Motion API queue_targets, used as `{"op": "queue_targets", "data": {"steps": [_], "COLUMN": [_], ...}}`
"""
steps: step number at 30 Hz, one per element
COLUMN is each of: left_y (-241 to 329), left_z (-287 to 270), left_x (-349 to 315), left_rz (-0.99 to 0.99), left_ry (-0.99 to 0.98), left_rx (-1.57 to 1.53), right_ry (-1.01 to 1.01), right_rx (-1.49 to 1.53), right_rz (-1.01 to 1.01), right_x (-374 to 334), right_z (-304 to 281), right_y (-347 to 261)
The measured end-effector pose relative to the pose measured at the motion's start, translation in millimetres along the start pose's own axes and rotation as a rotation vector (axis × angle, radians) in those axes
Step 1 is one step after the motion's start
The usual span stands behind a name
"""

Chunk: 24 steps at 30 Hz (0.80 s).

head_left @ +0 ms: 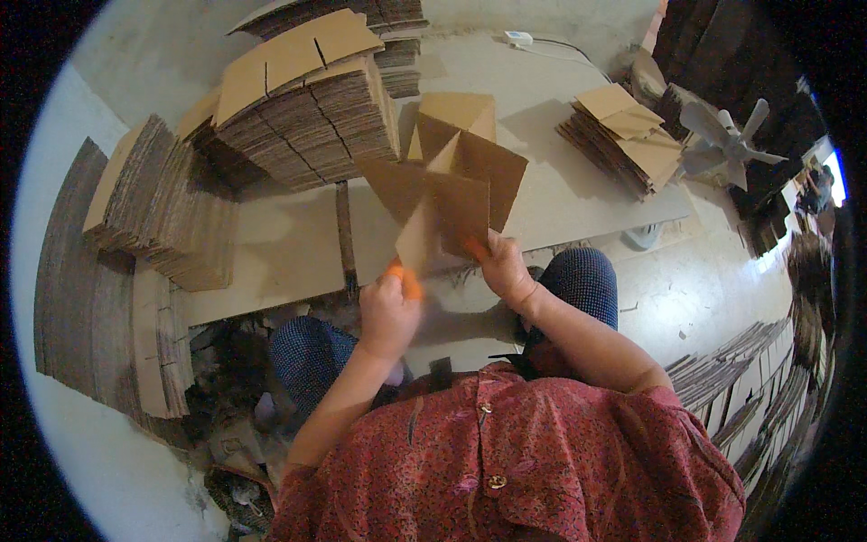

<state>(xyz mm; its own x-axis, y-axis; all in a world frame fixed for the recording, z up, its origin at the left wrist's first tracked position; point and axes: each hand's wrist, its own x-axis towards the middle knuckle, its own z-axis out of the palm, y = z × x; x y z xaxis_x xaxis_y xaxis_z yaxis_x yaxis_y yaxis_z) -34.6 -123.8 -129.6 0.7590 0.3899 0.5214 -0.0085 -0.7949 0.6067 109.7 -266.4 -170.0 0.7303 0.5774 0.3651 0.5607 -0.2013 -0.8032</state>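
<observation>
A brown cardboard divider (pixel 462 200), made of crossed slotted pieces, stands tilted in front of me over the low table. My left hand (pixel 390 312) is closed on its lower left corner, with something orange, perhaps a finger cover, at the fingers and slightly blurred. My right hand (pixel 508 271) grips the lower right edge of the same divider, and orange shows at its fingertips too. Just beyond the divider lies another cardboard piece (pixel 474 107), partly hidden behind it.
A tall stack of slotted cardboard sheets (pixel 298 117) stands at the far left of the table (pixel 560 208). More cardboard stacks (pixel 163 199) lean at the left wall. A smaller pile (pixel 623 135) lies at the right, near a grey fan (pixel 727 135). A dark strip (pixel 345 235) crosses the table.
</observation>
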Motion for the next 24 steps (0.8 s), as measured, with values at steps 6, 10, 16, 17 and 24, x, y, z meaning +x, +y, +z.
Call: {"op": "queue_targets", "data": {"steps": [6, 10, 16, 17, 24], "left_y": [1.6, 15.1, 30.2, 32.1, 65.3], "left_z": [-2.8, -2.5, 18.4, 21.7, 39.6], "left_x": [1.9, 5.1, 21.1, 21.1, 17.1], "left_rz": [-0.032, -0.066, 0.052, 0.06, 0.122], "left_ry": [-0.007, -0.073, -0.201, -0.238, -0.375], "left_rx": [0.087, -0.149, -0.359, -0.387, -0.427], "right_ry": [0.01, 0.286, 0.058, 0.047, -0.128], "right_rx": [-0.298, -0.306, -0.258, -0.127, 0.245], "right_rz": [-0.018, -0.393, -0.257, -0.21, 0.287], "right_x": [-1.7, 25.9, 53.2, 53.9, 39.5], "right_z": [-38.8, -82.2, -70.3, -67.0, -96.8], "right_y": [-70.5, -105.4, -95.2, -102.0, -130.2]}}
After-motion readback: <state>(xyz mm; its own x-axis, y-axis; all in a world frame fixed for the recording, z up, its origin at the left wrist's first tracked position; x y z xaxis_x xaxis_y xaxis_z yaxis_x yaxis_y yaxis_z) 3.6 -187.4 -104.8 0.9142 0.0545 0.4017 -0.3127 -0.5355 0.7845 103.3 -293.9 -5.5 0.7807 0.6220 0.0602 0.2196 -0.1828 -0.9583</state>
